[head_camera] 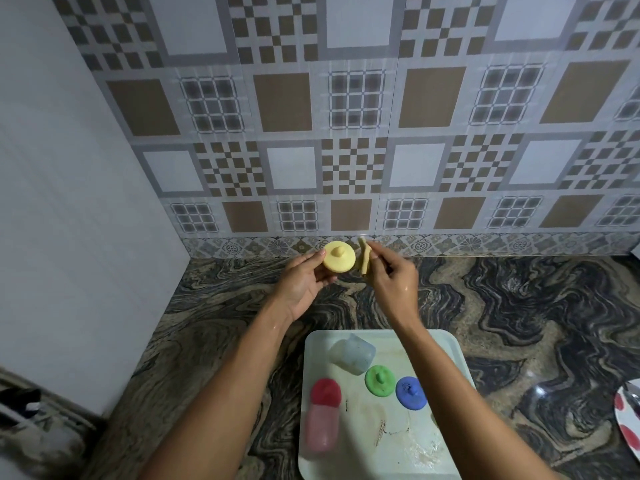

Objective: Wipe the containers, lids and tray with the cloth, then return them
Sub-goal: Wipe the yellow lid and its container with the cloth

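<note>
1. Yellow cloth, pinched folded in the right hand, is partly hidden by its fingers.
2. Left hand grips the pale yellow knobbed lid by its rim, raised above the counter.
3. Blurred containers lie on the tray.

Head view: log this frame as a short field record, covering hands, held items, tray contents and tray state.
left hand: holds yellow lid
right hand: holds folded cloth beside that lid
tray: white, on marbled counter, smeared near its front
on tray: clear container, red-lidded container lying down, green lid, blue lid
</note>
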